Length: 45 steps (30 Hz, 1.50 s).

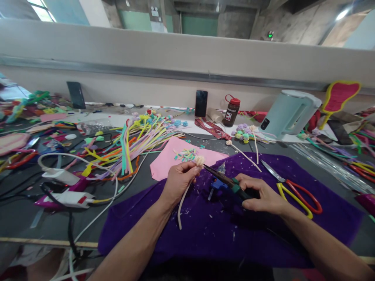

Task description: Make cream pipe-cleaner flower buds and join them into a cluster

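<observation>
The bench is a long grey work table (23, 218) against a pale wall, heavily cluttered, with a purple cloth (222, 230) spread directly in front of me; I take that cloth as my reference.

My left hand (178, 181), over the cloth's far-left edge, is closed in a pinch on a pale stem topped with a small cream flower head (199, 160); the stem hangs down across the cloth. My right hand (260, 197), over the cloth's centre, is closed around the handle of a hot glue gun (225, 182), whose dark nozzle points left and sits just beside the flower head. I cannot tell whether the nozzle touches it.

Beyond the cloth's far-left corner lies a pink sheet (166, 162) carrying small coloured cut pieces. Left of the cloth is a heap of pipe cleaners (129, 146) and a white power strip (68, 199) with trailing cables. On the cloth's right side lie scissors (295, 191) with red and yellow handles. Behind it stand a brown bottle (231, 111), a phone (201, 103) and a pale kettle (288, 113).

Risk assessment: the nozzle works close to my left fingertips, so a slip could burn them. Glue could drip onto the cloth. The cables could snag the gun.
</observation>
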Motion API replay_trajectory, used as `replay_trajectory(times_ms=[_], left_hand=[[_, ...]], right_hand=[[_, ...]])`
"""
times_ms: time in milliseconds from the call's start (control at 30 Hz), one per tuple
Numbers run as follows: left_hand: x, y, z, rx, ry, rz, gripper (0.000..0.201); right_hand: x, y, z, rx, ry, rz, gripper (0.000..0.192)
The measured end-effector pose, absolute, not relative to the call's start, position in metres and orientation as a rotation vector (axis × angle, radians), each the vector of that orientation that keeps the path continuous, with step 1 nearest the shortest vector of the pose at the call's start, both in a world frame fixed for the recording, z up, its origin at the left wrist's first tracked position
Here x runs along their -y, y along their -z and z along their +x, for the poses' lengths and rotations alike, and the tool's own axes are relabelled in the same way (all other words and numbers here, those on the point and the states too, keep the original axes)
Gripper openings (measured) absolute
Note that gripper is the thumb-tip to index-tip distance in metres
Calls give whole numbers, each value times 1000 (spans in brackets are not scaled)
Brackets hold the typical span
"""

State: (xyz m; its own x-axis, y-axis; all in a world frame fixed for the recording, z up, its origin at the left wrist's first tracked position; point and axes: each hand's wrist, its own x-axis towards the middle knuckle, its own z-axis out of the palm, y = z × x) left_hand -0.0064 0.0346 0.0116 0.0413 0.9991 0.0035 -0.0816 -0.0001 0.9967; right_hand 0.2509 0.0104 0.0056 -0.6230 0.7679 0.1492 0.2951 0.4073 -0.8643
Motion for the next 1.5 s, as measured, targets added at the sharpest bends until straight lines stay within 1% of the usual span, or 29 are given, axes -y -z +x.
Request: replay_trajectory(times_ms=[500, 733, 1200, 1500], left_hand=[[-33, -11, -7, -1213, -1229, 1349, 20], [-35, -5, -9, -1224, -1207, 1448, 19], [-35, -5, -9, -1177, -1191, 1404, 19], [-35, -7, -9, -1170, -1170, 1389, 21]], right_hand=[[-11, -5, 251, 2101, -1165, -914, 28], [-10, -4, 251, 2098, -1180, -919, 26], [-9, 0, 252, 2015, -1278, -918, 22], [-8, -1, 251, 1954, -1356, -906, 23]])
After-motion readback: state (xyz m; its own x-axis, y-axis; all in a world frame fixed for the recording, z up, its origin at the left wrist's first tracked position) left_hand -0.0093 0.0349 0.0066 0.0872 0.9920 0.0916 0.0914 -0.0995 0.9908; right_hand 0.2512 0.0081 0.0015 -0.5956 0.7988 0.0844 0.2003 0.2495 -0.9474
